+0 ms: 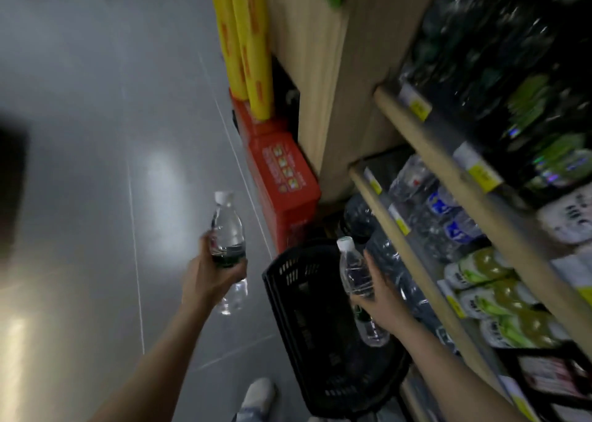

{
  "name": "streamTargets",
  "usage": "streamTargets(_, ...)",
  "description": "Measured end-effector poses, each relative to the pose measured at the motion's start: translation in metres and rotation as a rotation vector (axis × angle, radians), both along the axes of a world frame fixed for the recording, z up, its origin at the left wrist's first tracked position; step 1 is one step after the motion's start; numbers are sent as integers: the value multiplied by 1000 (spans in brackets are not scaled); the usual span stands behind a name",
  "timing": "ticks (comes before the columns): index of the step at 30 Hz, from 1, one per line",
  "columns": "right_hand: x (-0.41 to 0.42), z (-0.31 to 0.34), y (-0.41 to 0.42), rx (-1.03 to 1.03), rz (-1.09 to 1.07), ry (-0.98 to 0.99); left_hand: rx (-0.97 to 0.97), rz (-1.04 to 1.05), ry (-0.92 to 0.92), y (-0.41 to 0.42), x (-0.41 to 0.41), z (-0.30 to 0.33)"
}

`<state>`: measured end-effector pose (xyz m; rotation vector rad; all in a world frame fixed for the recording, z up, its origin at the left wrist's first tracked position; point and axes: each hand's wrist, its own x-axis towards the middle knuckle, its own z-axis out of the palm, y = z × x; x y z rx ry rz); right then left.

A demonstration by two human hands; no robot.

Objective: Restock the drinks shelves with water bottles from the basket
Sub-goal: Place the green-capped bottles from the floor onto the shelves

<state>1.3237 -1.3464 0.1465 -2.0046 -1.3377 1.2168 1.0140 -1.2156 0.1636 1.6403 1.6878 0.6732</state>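
So the drinks shelves [426, 152] run up the right side, wooden edges with yellow price tags, dark bottles on the upper tier and clear water bottles with blue labels on the tier below, though it's all pretty blurry so I can't tell exactly where the gaps are. Down on the grey floor [96, 133] right against the unit sits the black basket [288, 280], and from this angle I honestly can't see what's left inside it. Next to it there's a stack of red cartons [282, 178] with yellow rolls standing on top. Both hands are loaded: the left hand [208, 277] is wrapped around the middle of a water bottle [226, 229], out over the floor and well away from the shelf, cap pointing up. The right hand [379, 296] has fingers curled round a second bottle [355, 274], just above the basket and close to the lower shelf lip. If I were doing this I'd feed the right-hand bottle in first since it's nearest, base first, label out, sliding it behind the front row so nothing topples. Then swing the left one across. Gripping mid-body like that is fine, just don't squeeze, thin plastic buckles.
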Motion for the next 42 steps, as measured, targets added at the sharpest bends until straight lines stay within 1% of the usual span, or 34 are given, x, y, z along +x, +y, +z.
streamTargets(4,-6,55,3,-5,-159,-9,97,-98,27,8,7,54)
streamTargets(7,-11,86,15,94,-241,-83,148,-171,-54,31,17,84)
streamTargets(9,-11,103,26,132,-298,-90,163,-232,-127,56,22,96)
streamTargets(12,-13,125,47,205,-405,-74,171,-337,-84,102,21,116)
streamTargets(17,-28,163,89,284,-644,-131,209,-482,-113,184,19,146)
streamTargets(19,-33,180,104,321,-698,-167,215,-537,-161,208,23,157)
streamTargets(22,-30,205,124,382,-742,-190,244,-570,-210,235,35,173)
streamTargets(26,-15,233,145,375,-753,-386,291,-594,-263,258,61,188)
streamTargets(28,-1,242,153,389,-757,-440,307,-618,-280,268,77,192)
streamTargets(31,18,258,167,472,-773,-410,365,-645,-289,281,96,200)
streamTargets(35,39,275,194,615,-783,-357,409,-622,-296,301,112,209)
streamTargets(39,61,278,224,648,-811,-361,425,-627,-288,323,123,211)
streamTargets(42,76,268,249,667,-830,-382,433,-648,-285,341,133,204)
